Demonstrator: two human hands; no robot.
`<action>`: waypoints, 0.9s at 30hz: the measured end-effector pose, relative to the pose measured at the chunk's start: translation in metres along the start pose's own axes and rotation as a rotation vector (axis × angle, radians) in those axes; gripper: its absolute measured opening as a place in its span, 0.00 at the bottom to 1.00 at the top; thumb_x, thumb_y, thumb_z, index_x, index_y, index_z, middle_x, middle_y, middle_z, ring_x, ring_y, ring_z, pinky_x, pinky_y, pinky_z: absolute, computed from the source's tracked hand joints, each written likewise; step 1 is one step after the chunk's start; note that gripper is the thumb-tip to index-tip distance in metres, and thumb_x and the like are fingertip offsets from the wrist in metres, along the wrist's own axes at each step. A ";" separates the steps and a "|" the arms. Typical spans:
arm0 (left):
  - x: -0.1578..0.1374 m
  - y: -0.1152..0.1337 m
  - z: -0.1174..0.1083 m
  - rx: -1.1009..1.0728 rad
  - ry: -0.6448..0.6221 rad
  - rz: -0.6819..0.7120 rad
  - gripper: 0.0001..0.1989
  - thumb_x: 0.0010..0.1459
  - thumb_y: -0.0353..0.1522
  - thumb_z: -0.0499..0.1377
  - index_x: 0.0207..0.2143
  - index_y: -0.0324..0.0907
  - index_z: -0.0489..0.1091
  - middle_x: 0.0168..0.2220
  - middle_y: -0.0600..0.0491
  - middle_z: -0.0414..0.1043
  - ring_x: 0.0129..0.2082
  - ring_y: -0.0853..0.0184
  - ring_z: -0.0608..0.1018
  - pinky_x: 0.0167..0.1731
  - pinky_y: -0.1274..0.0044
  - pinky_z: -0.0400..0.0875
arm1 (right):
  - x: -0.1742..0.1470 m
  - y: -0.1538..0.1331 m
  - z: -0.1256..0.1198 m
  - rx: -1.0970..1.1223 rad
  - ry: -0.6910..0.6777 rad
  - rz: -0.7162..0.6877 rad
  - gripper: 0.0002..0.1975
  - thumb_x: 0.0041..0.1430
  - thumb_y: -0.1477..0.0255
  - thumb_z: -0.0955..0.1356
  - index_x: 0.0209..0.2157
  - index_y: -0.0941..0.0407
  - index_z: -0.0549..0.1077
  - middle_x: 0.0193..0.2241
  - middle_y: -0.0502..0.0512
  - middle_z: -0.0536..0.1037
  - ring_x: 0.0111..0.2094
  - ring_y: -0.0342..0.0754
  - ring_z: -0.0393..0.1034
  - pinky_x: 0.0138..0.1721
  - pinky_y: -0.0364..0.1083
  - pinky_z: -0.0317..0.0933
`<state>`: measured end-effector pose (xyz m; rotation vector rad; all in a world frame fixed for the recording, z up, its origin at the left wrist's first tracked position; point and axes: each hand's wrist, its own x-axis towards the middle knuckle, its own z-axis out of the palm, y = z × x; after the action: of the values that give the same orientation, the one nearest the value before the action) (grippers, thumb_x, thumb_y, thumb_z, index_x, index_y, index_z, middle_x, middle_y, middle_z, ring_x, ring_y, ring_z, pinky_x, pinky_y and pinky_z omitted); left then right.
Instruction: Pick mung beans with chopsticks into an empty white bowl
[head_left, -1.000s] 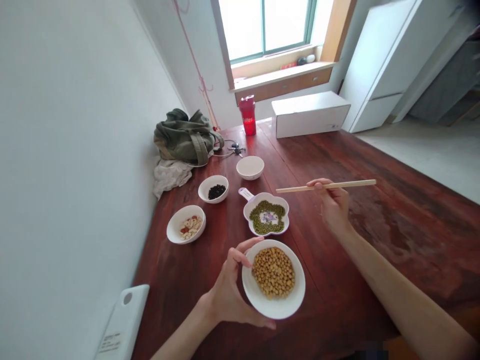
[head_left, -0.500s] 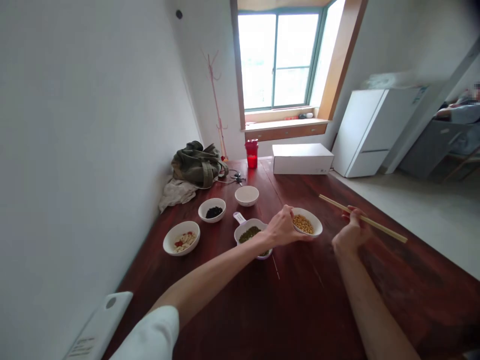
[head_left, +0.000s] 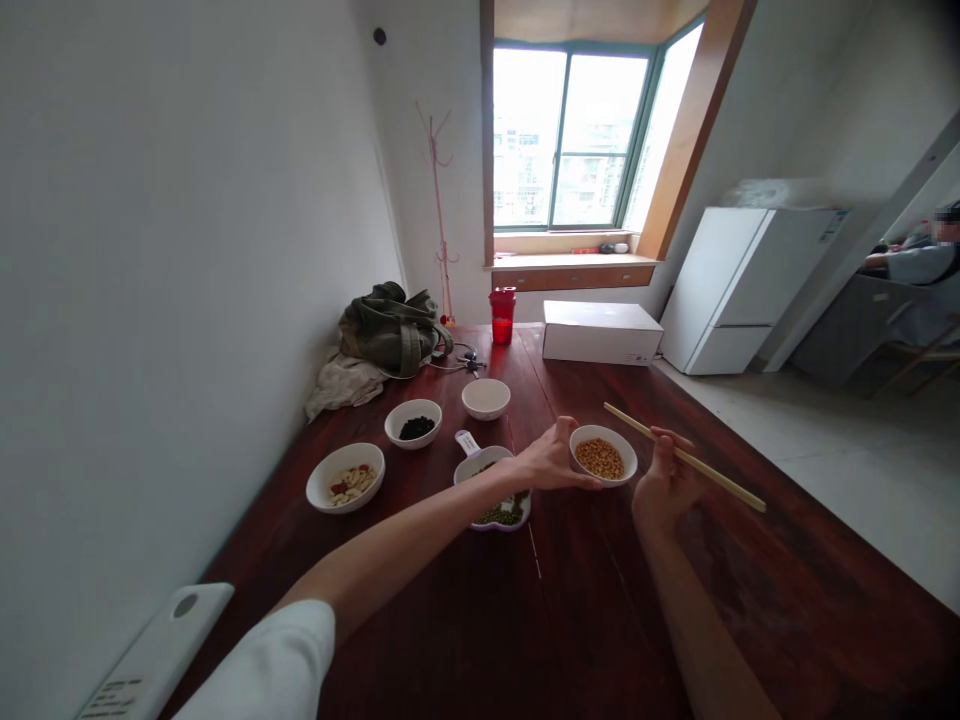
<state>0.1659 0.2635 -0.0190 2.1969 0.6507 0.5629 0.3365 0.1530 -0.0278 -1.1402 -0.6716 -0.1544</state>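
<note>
My left hand [head_left: 553, 459] grips the rim and side of a white bowl [head_left: 631, 462] of yellow beans [head_left: 600, 459], thumb and fingers around its left side. Just right of it, my right hand [head_left: 667, 485] holds a pair of wooden chopsticks [head_left: 720, 480], tips pointing up and left, away from the beans. Under my left forearm lies a white, purple-edged dish [head_left: 469, 465] with a short handle and green beans, partly hidden. Farther left stand a bowl [head_left: 394, 425] of black bits and a bowl [head_left: 319, 480] holding pale pieces and some red ones. A bare white bowl [head_left: 486, 398] is behind the dish.
On the dark red table [head_left: 465, 620], a red cup [head_left: 502, 316] and a white box [head_left: 600, 332] stand at the far end. A green bag [head_left: 390, 330] rests against the left wall, near keys [head_left: 471, 362]. A white slab [head_left: 161, 650] with a hole is front left.
The view has shifted slightly. My right hand and the chopsticks have come left, closer to the bowl of yellow beans. My left hand keeps its grip on that bowl.
</note>
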 end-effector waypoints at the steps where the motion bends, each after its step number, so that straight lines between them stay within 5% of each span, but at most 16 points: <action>1: -0.001 0.000 -0.011 0.033 0.029 0.004 0.48 0.45 0.54 0.83 0.60 0.44 0.68 0.60 0.40 0.72 0.62 0.45 0.79 0.64 0.55 0.77 | -0.002 -0.004 -0.001 -0.009 -0.028 -0.023 0.17 0.73 0.55 0.71 0.40 0.54 0.83 0.40 0.58 0.83 0.48 0.58 0.78 0.59 0.60 0.70; 5: 0.003 -0.005 -0.067 0.236 0.235 -0.115 0.37 0.61 0.52 0.76 0.62 0.42 0.70 0.70 0.35 0.67 0.77 0.45 0.63 0.78 0.57 0.55 | -0.011 -0.018 -0.001 -0.022 -0.135 -0.108 0.16 0.75 0.56 0.69 0.40 0.52 0.83 0.41 0.59 0.83 0.48 0.59 0.78 0.58 0.61 0.70; 9: 0.006 -0.029 -0.113 0.418 0.313 -0.438 0.47 0.58 0.51 0.78 0.70 0.39 0.67 0.78 0.32 0.57 0.81 0.33 0.48 0.78 0.41 0.39 | -0.022 -0.026 0.002 -0.012 -0.251 -0.196 0.14 0.75 0.59 0.70 0.38 0.51 0.82 0.40 0.58 0.82 0.48 0.60 0.79 0.58 0.63 0.71; 12: 0.000 -0.050 -0.125 0.469 0.285 -0.622 0.58 0.57 0.55 0.77 0.78 0.37 0.58 0.81 0.28 0.47 0.80 0.29 0.50 0.76 0.39 0.46 | -0.028 -0.027 0.002 -0.008 -0.354 -0.247 0.12 0.74 0.60 0.71 0.36 0.50 0.81 0.38 0.58 0.82 0.48 0.61 0.79 0.56 0.63 0.73; 17: -0.010 -0.061 -0.123 0.508 0.291 -0.586 0.57 0.62 0.51 0.75 0.80 0.37 0.52 0.81 0.30 0.47 0.80 0.36 0.54 0.77 0.49 0.52 | -0.037 -0.026 0.004 0.000 -0.466 -0.282 0.11 0.74 0.61 0.70 0.39 0.49 0.81 0.37 0.57 0.83 0.47 0.61 0.80 0.53 0.63 0.76; 23: -0.015 -0.039 -0.129 0.434 0.401 -0.468 0.49 0.58 0.45 0.79 0.73 0.36 0.63 0.73 0.31 0.63 0.72 0.38 0.68 0.71 0.49 0.65 | -0.046 -0.030 0.007 0.041 -0.555 -0.267 0.09 0.75 0.63 0.69 0.39 0.47 0.81 0.35 0.57 0.84 0.45 0.61 0.80 0.55 0.65 0.73; 27: -0.038 -0.014 -0.134 0.318 0.548 -0.357 0.58 0.55 0.46 0.81 0.75 0.32 0.55 0.68 0.27 0.68 0.68 0.38 0.73 0.69 0.50 0.68 | -0.049 -0.035 0.009 0.088 -0.582 -0.181 0.11 0.76 0.62 0.68 0.40 0.48 0.81 0.36 0.56 0.84 0.44 0.60 0.80 0.55 0.63 0.72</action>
<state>0.0556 0.3216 0.0451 2.1339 1.4740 0.9275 0.2778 0.1353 -0.0254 -1.0402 -1.2867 0.0603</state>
